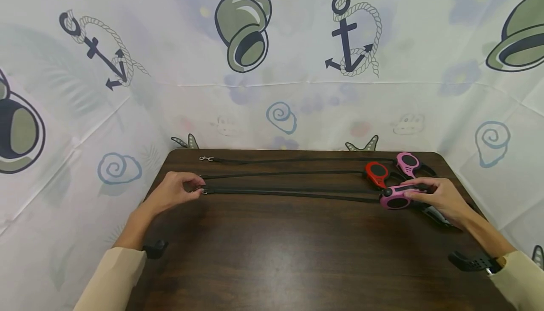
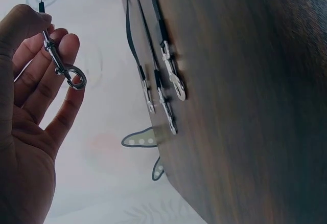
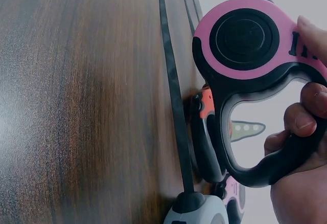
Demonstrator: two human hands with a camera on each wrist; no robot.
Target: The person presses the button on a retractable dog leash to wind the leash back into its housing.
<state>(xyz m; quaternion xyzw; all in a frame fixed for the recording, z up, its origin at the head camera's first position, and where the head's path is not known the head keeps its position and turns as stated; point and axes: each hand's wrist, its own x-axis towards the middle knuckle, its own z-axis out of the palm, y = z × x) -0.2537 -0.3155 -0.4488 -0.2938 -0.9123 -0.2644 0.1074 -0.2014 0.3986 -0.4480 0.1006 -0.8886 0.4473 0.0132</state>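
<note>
In the left wrist view, my left hand pinches the black end of a leash cord just above its metal snap hook. My right hand grips the black loop handle of a pink retractable leash, with its fingers wrapped through the loop. The leash's black strap stretches between both hands above the table. Close under the held case, a grey-white retractable leash lies partly hidden. Behind it rest a red retractable leash and another pink retractable leash.
Three lying straps end in snap hooks near the left edge of the dark wooden table. A patterned cloth backdrop with anchors and shells rises behind and at both sides.
</note>
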